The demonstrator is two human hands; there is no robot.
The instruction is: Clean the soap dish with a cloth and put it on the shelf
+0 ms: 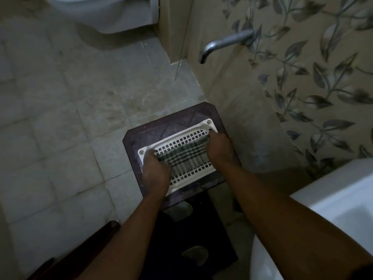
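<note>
Soap dish [198,171] flat on stool top [177,120], near right edge. Checked cloth [185,156] across it. Left hand [155,171] curled gripping dish's left end; right hand [219,148] curled, pinching cloth.

Two hands [156,170] [219,147], one soap dish [193,126], one cloth [185,155], one stool [159,126].

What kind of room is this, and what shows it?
Most likely a bathroom: a metal tap juts from the wall, a white toilet base stands on the tiled floor, and a white basin is at the right.
</note>
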